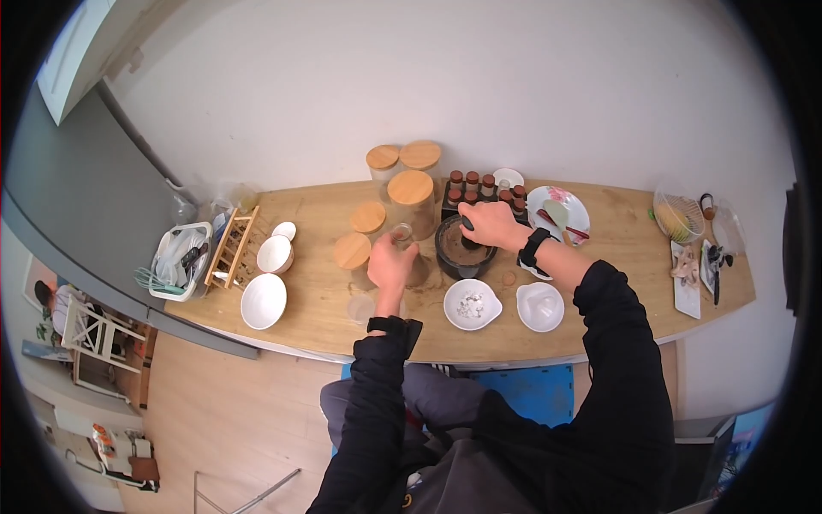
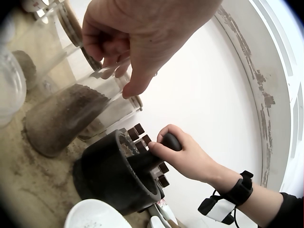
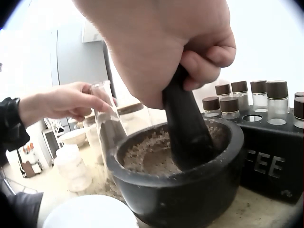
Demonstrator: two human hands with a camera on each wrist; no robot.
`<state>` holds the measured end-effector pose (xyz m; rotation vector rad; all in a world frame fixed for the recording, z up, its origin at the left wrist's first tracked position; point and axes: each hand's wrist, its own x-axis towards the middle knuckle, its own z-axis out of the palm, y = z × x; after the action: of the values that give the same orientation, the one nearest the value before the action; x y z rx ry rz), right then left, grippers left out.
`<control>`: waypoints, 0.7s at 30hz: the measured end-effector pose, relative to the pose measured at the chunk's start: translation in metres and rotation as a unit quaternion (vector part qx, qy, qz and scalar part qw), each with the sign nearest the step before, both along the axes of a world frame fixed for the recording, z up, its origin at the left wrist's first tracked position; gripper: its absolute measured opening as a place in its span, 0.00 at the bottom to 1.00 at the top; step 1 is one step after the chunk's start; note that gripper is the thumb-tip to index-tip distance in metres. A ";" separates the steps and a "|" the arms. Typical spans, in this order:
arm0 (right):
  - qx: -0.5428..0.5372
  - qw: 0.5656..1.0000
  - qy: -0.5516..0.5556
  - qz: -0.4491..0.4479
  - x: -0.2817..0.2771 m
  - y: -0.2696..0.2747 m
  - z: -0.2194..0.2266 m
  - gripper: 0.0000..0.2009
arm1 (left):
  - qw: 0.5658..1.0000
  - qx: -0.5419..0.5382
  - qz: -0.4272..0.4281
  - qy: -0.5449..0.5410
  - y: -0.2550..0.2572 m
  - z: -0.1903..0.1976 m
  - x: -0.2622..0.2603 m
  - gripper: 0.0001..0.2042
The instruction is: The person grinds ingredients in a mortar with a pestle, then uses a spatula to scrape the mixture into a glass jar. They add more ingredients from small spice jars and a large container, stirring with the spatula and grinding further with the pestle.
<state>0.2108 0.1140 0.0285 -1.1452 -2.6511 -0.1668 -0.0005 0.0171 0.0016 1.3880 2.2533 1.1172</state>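
My left hand (image 1: 390, 264) holds a clear glass bottle (image 3: 110, 127) near its open mouth, just left of the mortar. Brown powder fills the bottle's lower part (image 2: 66, 118), and it leans in the left wrist view. My right hand (image 1: 495, 226) grips a black pestle (image 3: 187, 126) from above, with the fingers wrapped round its top. The pestle's lower end stands in a black stone mortar (image 3: 175, 192). Coarse brown powder (image 3: 147, 154) lies in the mortar and clings to its inner wall.
Wooden-lidded jars (image 1: 411, 190) stand behind my left hand. A spice rack (image 1: 449, 197) with brown-capped bottles is behind the mortar. In front are a white bowl (image 1: 458, 322) with pale bits and another white bowl (image 1: 539, 319). A floral plate (image 1: 575, 202) lies to the right.
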 end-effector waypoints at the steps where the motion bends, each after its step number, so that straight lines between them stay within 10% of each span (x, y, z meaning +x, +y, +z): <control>1: -0.049 0.998 -0.015 -0.027 -0.002 -0.004 0.006 0.15 | 1.000 0.000 -0.002 -0.001 0.000 0.000 -0.001 0.21; 21: 0.017 0.997 0.071 0.029 -0.009 -0.015 -0.009 0.12 | 1.000 0.014 -0.003 0.010 0.000 -0.001 -0.003 0.22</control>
<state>0.2014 0.0993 0.0199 -1.0274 -2.5448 -0.1140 -0.0038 0.0174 0.0003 1.4214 2.2547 1.1411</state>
